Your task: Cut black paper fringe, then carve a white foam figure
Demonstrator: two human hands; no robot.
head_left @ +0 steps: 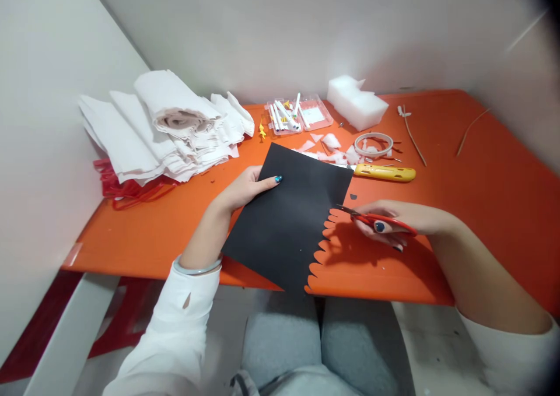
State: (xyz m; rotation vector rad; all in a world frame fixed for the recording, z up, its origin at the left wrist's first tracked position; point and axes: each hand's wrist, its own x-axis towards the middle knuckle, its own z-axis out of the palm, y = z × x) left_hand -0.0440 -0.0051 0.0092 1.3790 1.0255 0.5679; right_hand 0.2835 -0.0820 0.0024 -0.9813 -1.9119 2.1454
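Note:
My left hand [245,189] grips the upper left edge of a black sheet of paper [284,221] and holds it tilted over the orange table [481,209]. The sheet's right edge is cut into a row of scallops. My right hand [394,218] is closed on red-handled scissors [376,220], whose blades point left and touch the sheet's right edge near its upper corner. A small black offcut [353,196] lies on the table just above the scissors.
A pile of folded white cloth [166,128] over red strips [126,189] fills the back left. A clear tray of markers [297,115], a white foam block [356,101], a tape ring [373,144], a yellow knife [385,172], thin sticks [413,136] and white scraps [332,151] lie behind the sheet.

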